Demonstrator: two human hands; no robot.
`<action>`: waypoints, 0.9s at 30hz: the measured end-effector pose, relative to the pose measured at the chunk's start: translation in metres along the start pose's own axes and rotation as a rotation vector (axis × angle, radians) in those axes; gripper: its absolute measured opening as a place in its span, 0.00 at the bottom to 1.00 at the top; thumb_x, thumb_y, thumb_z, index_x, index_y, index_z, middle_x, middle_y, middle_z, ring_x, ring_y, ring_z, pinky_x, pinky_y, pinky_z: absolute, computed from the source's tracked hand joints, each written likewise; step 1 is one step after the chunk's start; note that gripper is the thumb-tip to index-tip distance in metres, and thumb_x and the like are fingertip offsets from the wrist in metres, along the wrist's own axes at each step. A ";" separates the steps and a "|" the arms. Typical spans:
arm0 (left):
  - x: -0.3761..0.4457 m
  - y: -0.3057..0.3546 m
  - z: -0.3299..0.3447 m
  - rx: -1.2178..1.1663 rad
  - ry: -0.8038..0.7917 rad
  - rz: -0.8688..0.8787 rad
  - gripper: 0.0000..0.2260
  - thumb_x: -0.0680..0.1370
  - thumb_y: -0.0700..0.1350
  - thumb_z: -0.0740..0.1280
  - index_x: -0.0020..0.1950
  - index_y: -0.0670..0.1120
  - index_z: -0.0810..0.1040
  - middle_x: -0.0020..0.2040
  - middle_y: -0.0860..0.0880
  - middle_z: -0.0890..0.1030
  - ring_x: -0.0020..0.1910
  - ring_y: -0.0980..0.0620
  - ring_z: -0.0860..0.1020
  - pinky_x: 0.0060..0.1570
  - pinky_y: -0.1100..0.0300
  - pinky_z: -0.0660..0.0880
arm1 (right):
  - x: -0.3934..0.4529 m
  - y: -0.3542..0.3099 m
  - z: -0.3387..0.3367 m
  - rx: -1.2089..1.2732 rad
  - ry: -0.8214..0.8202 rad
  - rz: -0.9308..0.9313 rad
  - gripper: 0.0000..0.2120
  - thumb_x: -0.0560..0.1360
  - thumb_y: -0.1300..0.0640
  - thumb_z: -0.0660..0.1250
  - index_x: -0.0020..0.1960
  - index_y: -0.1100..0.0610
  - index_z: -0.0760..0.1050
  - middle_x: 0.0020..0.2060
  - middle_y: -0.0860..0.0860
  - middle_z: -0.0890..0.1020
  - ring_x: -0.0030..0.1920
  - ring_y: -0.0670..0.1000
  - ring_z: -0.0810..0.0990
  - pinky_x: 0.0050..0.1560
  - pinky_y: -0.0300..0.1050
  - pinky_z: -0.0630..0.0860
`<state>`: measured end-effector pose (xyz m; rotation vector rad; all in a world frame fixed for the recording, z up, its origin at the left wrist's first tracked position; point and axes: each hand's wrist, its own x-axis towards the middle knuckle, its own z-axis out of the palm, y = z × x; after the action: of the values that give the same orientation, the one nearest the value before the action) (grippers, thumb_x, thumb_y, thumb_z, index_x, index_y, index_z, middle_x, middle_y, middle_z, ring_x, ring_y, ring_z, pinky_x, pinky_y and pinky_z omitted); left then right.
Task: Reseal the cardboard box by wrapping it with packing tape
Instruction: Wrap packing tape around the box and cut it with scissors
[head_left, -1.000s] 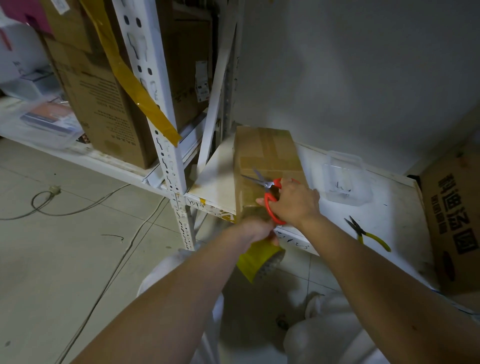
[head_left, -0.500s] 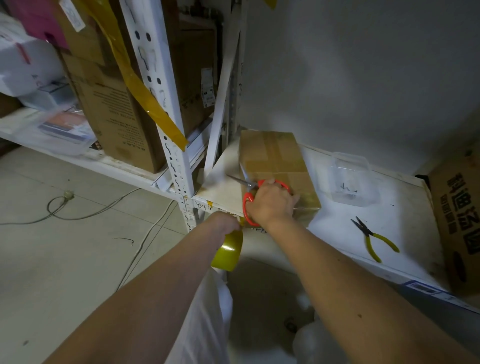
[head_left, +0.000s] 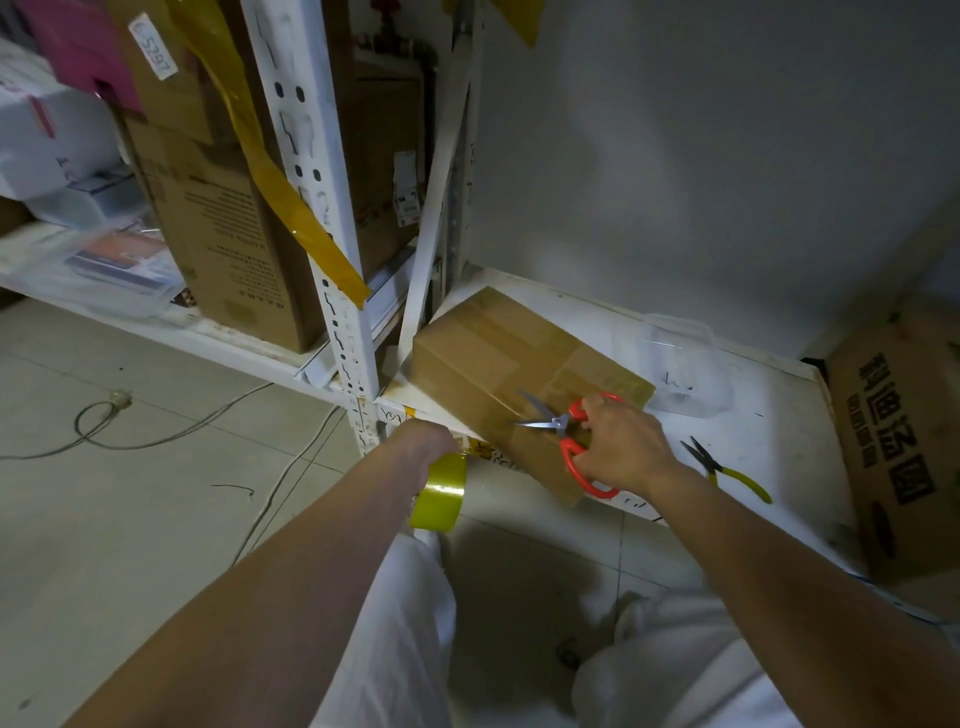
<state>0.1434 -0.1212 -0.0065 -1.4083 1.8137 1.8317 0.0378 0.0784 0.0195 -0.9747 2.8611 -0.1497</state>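
A person is reaching both bare arms toward a low white shelf in a storage corner, seen from above. A brown cardboard box is lying flat on the shelf, turned at an angle, with its near corner jutting past the shelf's front edge. Glossy tape strips are crossing its top.

The right hand is gripping red-handled scissors, fingers curled through the loops. The 2 blades are standing apart, pointing left over the box's near end.

The left hand is holding a yellow roll of packing tape just below the shelf's front edge, left of the box. Its fingers are hidden behind the wrist and roll, so how they are lying on the roll cannot be told.

Yellow-handled pliers are lying on the shelf to the right of the right hand. A clear plastic container is sitting behind them, near the wall. A printed carton is standing at the shelf's right end. A white slotted rack post is rising on the left, with a loose amber tape strip hanging across it and large cartons stacked behind it. Cables are trailing over the tiled floor.
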 end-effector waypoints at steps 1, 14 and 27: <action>0.005 -0.001 -0.001 -0.003 -0.005 -0.002 0.15 0.78 0.36 0.65 0.64 0.35 0.72 0.67 0.37 0.73 0.66 0.38 0.72 0.66 0.43 0.69 | -0.001 0.002 0.000 -0.004 -0.002 0.002 0.18 0.71 0.45 0.69 0.57 0.50 0.69 0.46 0.46 0.77 0.48 0.49 0.77 0.49 0.45 0.76; 0.028 -0.007 -0.016 -0.148 0.049 0.013 0.20 0.74 0.38 0.70 0.65 0.36 0.73 0.63 0.37 0.76 0.62 0.37 0.75 0.63 0.40 0.71 | 0.004 0.018 -0.004 -0.100 -0.012 0.056 0.18 0.72 0.46 0.68 0.59 0.50 0.69 0.48 0.47 0.78 0.48 0.50 0.77 0.49 0.47 0.77; 0.022 -0.008 -0.017 -0.161 0.034 0.104 0.19 0.77 0.35 0.65 0.68 0.34 0.70 0.67 0.36 0.73 0.50 0.48 0.72 0.55 0.54 0.74 | 0.005 0.021 0.004 -0.008 0.000 0.078 0.18 0.73 0.47 0.69 0.58 0.53 0.69 0.47 0.49 0.77 0.49 0.51 0.77 0.50 0.50 0.80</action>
<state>0.1454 -0.1438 -0.0242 -1.4309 1.8236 2.0593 0.0213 0.0918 0.0128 -0.8634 2.8966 -0.1314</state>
